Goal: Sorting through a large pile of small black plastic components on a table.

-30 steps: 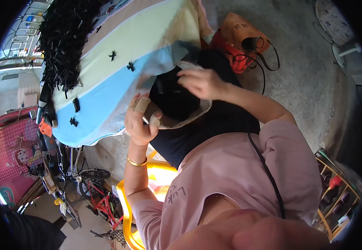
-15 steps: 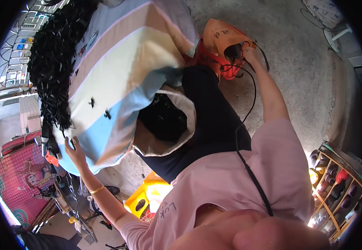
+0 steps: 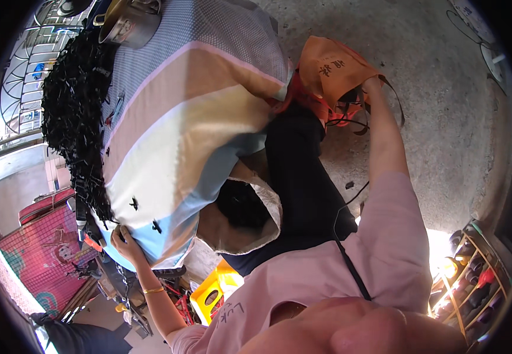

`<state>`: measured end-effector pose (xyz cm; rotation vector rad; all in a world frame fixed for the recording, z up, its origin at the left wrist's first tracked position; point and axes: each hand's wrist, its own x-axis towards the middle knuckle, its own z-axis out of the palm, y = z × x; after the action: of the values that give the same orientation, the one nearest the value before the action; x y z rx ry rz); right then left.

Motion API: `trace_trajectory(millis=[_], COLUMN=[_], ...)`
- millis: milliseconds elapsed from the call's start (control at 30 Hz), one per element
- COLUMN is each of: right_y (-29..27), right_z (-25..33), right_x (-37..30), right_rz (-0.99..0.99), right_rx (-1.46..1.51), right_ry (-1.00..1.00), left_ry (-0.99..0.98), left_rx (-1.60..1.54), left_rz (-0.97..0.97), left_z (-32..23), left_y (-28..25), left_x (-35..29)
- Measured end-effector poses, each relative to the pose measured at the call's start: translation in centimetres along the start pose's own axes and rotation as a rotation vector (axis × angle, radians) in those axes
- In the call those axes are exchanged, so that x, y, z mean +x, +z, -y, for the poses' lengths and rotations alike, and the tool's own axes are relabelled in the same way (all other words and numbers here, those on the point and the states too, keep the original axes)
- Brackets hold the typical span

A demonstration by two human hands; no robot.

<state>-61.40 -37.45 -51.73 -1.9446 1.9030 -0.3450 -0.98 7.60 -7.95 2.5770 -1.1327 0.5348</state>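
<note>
My left hand (image 3: pixel 127 243) is low at the near left edge of the striped tablecloth (image 3: pixel 167 153), fingers bent together with a small dark piece between them. Just beyond its fingertips ends a long heap of small black strips (image 3: pixel 78 112). My right hand (image 3: pixel 375 87) reaches into the mouth of an orange bag (image 3: pixel 335 65); its fingers are hidden inside. Against my leg stands an open pale sack (image 3: pixel 270 227) with a black mass (image 3: pixel 241 203) in it.
A metal pot (image 3: pixel 131 25) stands at the table's far left. Two black bits (image 3: pixel 157 226) lie on the cloth. A black cord (image 3: pixel 350 259) hangs down my front. A yellow plastic stool (image 3: pixel 211 295) is below the table, and a shoe rack (image 3: pixel 474 283) stands at right.
The view has shifted, bringing the metal pot into sight. My right hand has gone deeper into the orange bag. My left hand stays beside the heap's near end, its fingers closer together.
</note>
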Motion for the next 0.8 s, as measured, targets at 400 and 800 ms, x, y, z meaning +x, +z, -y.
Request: trace_trajectory(millis=[400,800], right_y=[1.1,-2.3], right_z=[-3.9,2.6], right_x=[2.9,-1.1], right_rz=[0.189,0.104], right_rx=[-0.56,-0.204], right_ry=[-0.047,0.251], left_ry=[0.033,-0.018], left_rx=[0.035,0.043], left_rz=[0.035,0.039], left_z=[-0.3,0.2], left_y=[1.2,0.4], left_x=[0.9,0.7])
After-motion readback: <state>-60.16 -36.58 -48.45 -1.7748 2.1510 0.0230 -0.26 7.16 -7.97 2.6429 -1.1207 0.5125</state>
